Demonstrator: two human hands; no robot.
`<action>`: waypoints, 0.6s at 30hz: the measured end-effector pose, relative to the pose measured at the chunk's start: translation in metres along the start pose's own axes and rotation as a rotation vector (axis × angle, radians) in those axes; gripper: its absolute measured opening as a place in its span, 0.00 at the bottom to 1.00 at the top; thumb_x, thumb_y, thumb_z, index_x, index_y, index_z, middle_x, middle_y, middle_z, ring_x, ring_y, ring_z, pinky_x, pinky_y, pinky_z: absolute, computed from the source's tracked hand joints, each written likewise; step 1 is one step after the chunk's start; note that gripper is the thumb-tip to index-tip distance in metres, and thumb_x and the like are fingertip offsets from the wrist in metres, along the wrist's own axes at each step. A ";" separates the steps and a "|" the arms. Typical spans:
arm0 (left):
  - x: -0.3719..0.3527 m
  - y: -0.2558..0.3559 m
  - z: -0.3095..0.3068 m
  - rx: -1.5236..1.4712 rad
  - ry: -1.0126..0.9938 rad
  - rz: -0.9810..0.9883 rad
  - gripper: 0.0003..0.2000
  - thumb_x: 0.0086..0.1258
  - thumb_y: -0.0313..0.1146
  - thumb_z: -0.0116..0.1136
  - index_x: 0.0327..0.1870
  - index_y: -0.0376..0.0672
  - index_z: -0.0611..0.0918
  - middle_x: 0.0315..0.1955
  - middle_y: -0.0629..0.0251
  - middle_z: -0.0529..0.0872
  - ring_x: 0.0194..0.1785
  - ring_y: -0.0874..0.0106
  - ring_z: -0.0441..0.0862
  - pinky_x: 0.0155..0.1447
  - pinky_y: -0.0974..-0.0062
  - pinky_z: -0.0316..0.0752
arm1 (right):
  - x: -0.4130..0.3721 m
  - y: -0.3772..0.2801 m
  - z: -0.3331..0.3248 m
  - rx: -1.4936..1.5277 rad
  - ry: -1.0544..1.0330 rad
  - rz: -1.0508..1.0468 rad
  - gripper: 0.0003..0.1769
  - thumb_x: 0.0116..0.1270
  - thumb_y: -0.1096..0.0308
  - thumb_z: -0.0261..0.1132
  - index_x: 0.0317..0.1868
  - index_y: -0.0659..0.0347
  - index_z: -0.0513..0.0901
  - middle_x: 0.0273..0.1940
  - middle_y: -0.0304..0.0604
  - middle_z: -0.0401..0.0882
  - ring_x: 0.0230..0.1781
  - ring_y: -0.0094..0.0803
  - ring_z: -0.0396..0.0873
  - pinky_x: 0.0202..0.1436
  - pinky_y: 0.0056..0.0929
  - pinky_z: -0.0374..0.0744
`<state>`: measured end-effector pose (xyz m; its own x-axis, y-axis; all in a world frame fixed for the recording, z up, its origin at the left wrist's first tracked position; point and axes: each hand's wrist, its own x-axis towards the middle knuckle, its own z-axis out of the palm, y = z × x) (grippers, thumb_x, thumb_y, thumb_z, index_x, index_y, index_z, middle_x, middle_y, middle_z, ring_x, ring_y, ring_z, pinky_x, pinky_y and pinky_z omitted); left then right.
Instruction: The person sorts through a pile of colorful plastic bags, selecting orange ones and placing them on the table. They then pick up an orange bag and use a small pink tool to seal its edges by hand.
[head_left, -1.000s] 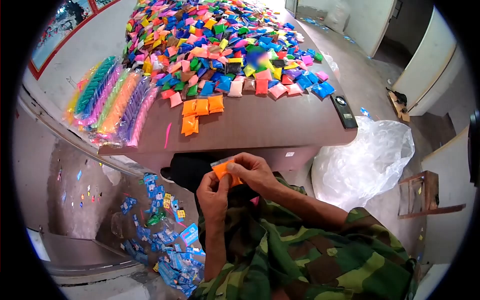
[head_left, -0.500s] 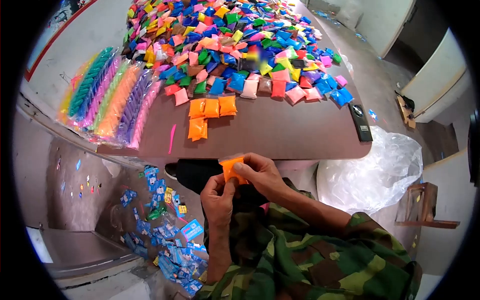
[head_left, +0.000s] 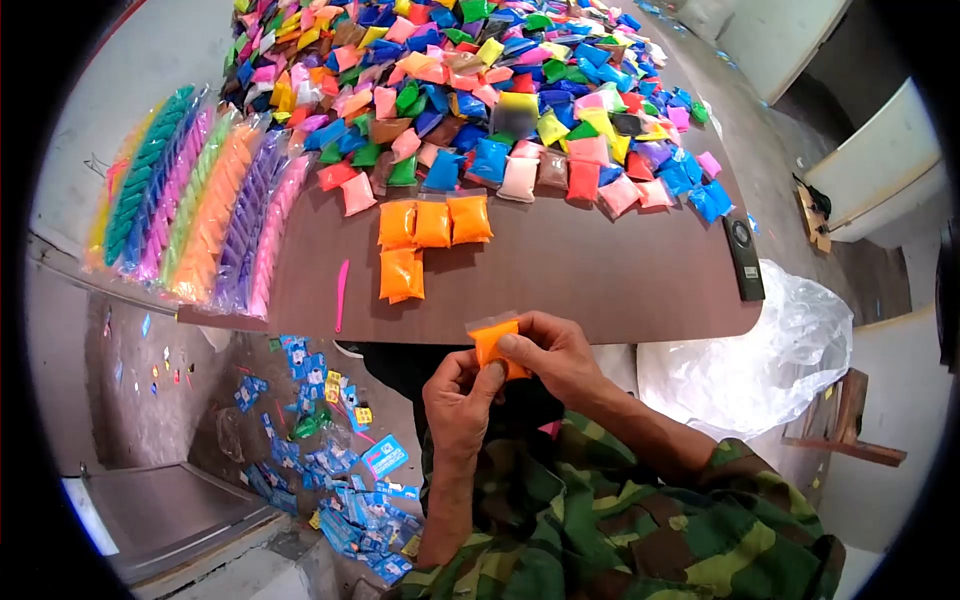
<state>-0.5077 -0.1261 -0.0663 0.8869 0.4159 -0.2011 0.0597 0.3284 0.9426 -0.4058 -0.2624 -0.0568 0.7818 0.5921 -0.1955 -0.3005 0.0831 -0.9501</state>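
Both my left hand (head_left: 460, 400) and my right hand (head_left: 558, 358) pinch one small orange packet (head_left: 494, 340) just off the table's front edge. My thumbs press on its face, and its clear top strip points up. Beyond it on the brown table (head_left: 560, 275), several orange packets (head_left: 432, 223) lie in a row, with more orange ones (head_left: 402, 273) below the row's left end. A pink plastic stick (head_left: 342, 294) lies to their left. Behind them spreads a large heap of small packets (head_left: 490, 160) in many colours.
Bagged twisted strips (head_left: 215, 215) in several colours lie at the table's left. A black device (head_left: 742, 258) rests by the right edge. Blue printed packaging (head_left: 350, 510) litters the floor at left. A big clear plastic bag (head_left: 745, 350) and a wooden stool (head_left: 850, 420) stand at right.
The view has shifted, so the table's things appear lower. My hands, still on the orange packet, show slightly further right and lower in the picture.
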 end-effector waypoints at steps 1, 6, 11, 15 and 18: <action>0.003 0.001 -0.001 0.018 0.006 -0.006 0.15 0.75 0.35 0.73 0.53 0.35 0.85 0.40 0.67 0.90 0.37 0.82 0.84 0.43 0.83 0.80 | 0.002 -0.003 0.000 -0.031 0.004 0.006 0.18 0.79 0.61 0.69 0.55 0.69 0.84 0.45 0.44 0.87 0.44 0.26 0.84 0.52 0.25 0.86; 0.016 0.014 0.001 0.229 0.080 0.084 0.15 0.75 0.34 0.72 0.54 0.34 0.84 0.39 0.68 0.89 0.38 0.82 0.83 0.45 0.82 0.80 | 0.020 -0.018 -0.009 -0.116 0.086 -0.055 0.22 0.78 0.64 0.70 0.64 0.68 0.77 0.50 0.49 0.89 0.50 0.33 0.89 0.55 0.31 0.88; 0.029 0.004 -0.019 0.247 0.230 0.121 0.14 0.76 0.32 0.70 0.55 0.32 0.84 0.39 0.66 0.88 0.37 0.83 0.82 0.41 0.83 0.79 | 0.029 -0.025 -0.036 -0.633 0.180 -0.122 0.21 0.76 0.66 0.71 0.62 0.66 0.79 0.54 0.54 0.87 0.51 0.41 0.88 0.54 0.31 0.87; 0.019 -0.001 -0.033 0.374 0.309 0.166 0.11 0.77 0.31 0.68 0.53 0.34 0.85 0.38 0.66 0.89 0.36 0.81 0.83 0.41 0.82 0.80 | 0.018 -0.019 -0.045 -1.091 0.288 -0.368 0.26 0.71 0.65 0.73 0.66 0.64 0.79 0.66 0.59 0.79 0.63 0.52 0.82 0.59 0.40 0.83; 0.019 -0.005 -0.041 0.384 0.359 0.206 0.09 0.79 0.32 0.65 0.51 0.35 0.86 0.38 0.65 0.90 0.35 0.80 0.83 0.41 0.82 0.81 | 0.009 -0.011 -0.044 -1.315 0.182 -0.587 0.32 0.69 0.61 0.74 0.71 0.62 0.77 0.74 0.58 0.71 0.73 0.55 0.73 0.70 0.48 0.76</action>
<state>-0.5097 -0.0851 -0.0856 0.6902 0.7234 -0.0176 0.1241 -0.0944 0.9878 -0.3710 -0.2933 -0.0588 0.7008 0.6156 0.3605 0.7116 -0.5674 -0.4144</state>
